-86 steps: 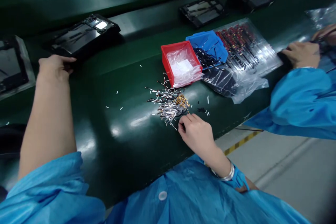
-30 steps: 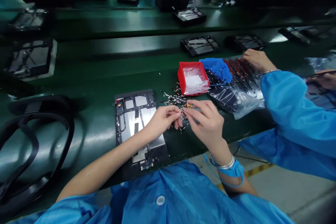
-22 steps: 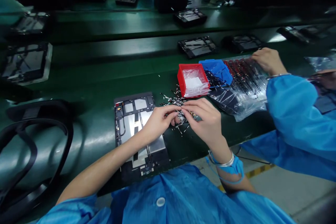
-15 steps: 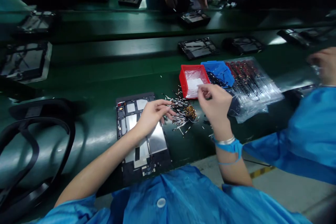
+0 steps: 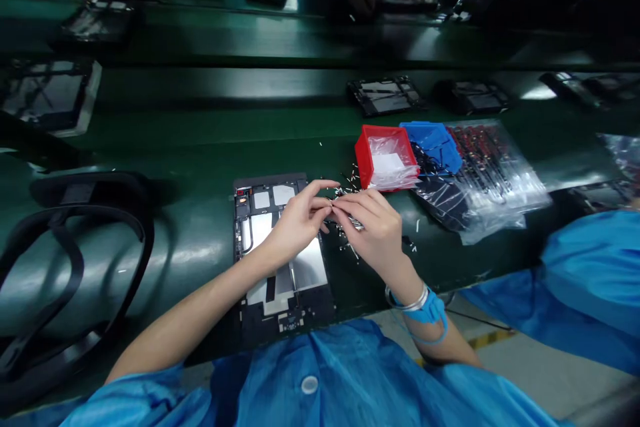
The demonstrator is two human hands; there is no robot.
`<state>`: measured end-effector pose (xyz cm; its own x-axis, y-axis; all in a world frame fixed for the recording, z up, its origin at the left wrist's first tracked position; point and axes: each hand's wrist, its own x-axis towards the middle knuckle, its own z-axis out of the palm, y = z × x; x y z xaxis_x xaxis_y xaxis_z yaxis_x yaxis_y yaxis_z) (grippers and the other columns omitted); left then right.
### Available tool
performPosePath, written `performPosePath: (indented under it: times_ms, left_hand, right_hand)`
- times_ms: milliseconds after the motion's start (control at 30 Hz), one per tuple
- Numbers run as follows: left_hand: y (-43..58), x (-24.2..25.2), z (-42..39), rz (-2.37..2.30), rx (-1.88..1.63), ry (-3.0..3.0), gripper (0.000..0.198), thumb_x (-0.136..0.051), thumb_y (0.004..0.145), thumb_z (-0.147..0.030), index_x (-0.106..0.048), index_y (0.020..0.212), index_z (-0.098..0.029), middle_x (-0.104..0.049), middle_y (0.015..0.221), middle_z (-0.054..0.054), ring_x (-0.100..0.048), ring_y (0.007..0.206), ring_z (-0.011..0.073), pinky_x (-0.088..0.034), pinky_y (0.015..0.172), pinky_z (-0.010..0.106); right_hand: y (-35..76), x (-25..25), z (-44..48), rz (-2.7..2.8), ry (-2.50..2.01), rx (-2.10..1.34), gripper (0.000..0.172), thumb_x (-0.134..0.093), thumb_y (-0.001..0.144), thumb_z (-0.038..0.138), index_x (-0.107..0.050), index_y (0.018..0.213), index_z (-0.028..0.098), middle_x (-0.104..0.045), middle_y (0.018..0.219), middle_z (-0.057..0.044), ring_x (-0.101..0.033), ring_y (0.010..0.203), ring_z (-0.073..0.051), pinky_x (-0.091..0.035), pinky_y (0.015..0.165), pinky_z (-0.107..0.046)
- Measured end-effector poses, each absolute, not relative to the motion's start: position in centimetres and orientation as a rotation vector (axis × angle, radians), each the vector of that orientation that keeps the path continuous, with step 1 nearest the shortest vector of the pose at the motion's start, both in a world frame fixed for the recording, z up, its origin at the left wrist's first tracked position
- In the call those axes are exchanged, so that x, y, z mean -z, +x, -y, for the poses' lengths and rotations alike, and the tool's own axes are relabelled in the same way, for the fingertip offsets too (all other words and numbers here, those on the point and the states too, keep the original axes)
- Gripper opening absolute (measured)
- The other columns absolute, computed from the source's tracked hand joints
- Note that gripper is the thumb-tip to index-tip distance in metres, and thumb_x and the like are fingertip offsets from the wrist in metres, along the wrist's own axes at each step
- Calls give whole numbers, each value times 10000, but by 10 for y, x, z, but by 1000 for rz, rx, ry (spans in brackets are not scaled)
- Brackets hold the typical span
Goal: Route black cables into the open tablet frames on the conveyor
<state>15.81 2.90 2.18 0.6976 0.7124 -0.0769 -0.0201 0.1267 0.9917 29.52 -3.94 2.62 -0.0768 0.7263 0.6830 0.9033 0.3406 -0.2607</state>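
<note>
And we start out wide, well to the left of the opened tablet frame (image 5: 273, 260), where a black strap (image 5: 75, 260) lies looped on the green belt (image 5: 190, 140). The tablet frame itself lies flat at the near edge of the belt, its insides facing up, with silver plates and a dark board showing.

Now the left hand (image 5: 295, 227) hovers over the tablet frame's far right corner, its forearm crossing the frame. Its fingertips are pinched together and meet the right hand (image 5: 375, 233) just off the frame's right edge. Both hands nip one thin connector piece (image 5: 334, 203) between them; it is too small to make out any detail. Right beneath them, beside the tablet frame, lies a scattered heap of connector pieces (image 5: 350, 223). A blue wristband (image 5: 427, 307) rings the right wrist.

Farther right of the tablet frame and a little beyond it stands a red bin (image 5: 363, 157) lined with clear film. A blue bin (image 5: 435, 143) touches it, and next comes a clear bag of red and black parts (image 5: 495, 167). Well right of the tablet frame, a co-worker's blue sleeve (image 5: 590, 280) leans in at the belt's edge.
</note>
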Motion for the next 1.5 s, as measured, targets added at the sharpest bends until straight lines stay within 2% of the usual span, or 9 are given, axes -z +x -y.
performPosePath:
  times_ms: [233, 500, 600, 800, 933, 1067, 1167, 1333, 1500]
  left_hand:
    - [151, -20, -34, -438, -611, 1788, 521, -400, 839, -49, -523, 1320, -204, -699, 884, 30, -645, 789, 118, -519, 770, 252]
    - [150, -28, -35, -457, -560, 1380, 640, -469, 860, -101, -298, 1474, -166, -697, 844, 69, -661, 720, 139, -463, 522, 174]
    - [151, -26, -35, -478, -573, 1311, 658, -490, 864, -119, -261, 1481, -152, -688, 822, 70, -657, 703, 140, -460, 504, 169]
    - [137, -35, -26, -507, -576, 1279, 667, -513, 863, -168, -254, 1477, -145, -632, 730, 18, -633, 623, 140, -456, 450, 174]
    - [85, -48, -12, -670, -686, 1494, 591, -538, 902, -256, -333, 1450, -173, -688, 874, 51, -671, 754, 152, -524, 613, 213]
    - [17, -31, 5, -1140, -930, 1885, 384, -498, 933, -229, -514, 1311, -162, -701, 982, 61, -669, 883, 155, -523, 761, 241]
    - [-16, -1, 17, -1271, -924, 2171, 341, -485, 934, -199, -544, 1266, -150, -693, 1042, 79, -667, 917, 179, -531, 760, 272]
    - [-28, 25, 29, -1138, -834, 2495, 286, -462, 930, -156, -562, 1196, -125, -666, 1121, 114, -635, 1023, 218, -535, 858, 341]
    - [-24, 26, 31, -1034, -735, 2629, 294, -456, 916, -163, -566, 1183, -107, -637, 1191, 137, -619, 1047, 242, -532, 848, 377]
  right_hand:
    - [300, -32, 40, 1833, -1440, 130, 126, -577, 835, 103, -652, 758, 170, -707, 723, -36, -609, 679, -152, -509, 651, -287]
    - [376, -33, 7, 1512, -2011, 598, 214, -514, 807, 122, -717, 836, 181, -719, 836, -76, -602, 776, -229, -458, 683, -369]
    - [369, -40, 12, 1622, -1843, 632, 180, -548, 831, 155, -721, 873, 185, -718, 940, -87, -592, 855, -243, -469, 710, -381]
    - [297, -49, 36, 2114, -1318, 487, 177, -553, 858, 100, -707, 883, 182, -697, 829, -61, -562, 747, -168, -477, 618, -286]
    - [266, -47, 32, 1925, -1260, 132, 162, -580, 858, 121, -716, 811, 194, -690, 762, -46, -577, 726, -150, -480, 641, -293]
    - [232, -33, 18, 1520, -1359, -683, 73, -673, 781, 191, -731, 822, 209, -697, 762, -17, -612, 694, -134, -475, 600, -282]
    - [207, -16, 6, 1277, -1381, -1139, 212, -724, 696, 216, -721, 907, 189, -672, 713, -6, -599, 661, -129, -472, 596, -283]
    - [186, 2, -6, 1230, -1426, -1212, 115, -734, 637, 194, -661, 725, 179, -678, 725, -7, -601, 676, -121, -496, 681, -298]
    - [184, 7, -6, 1282, -1536, -1129, 108, -704, 667, 207, -660, 759, 174, -678, 726, -8, -595, 663, -114, -474, 641, -280]
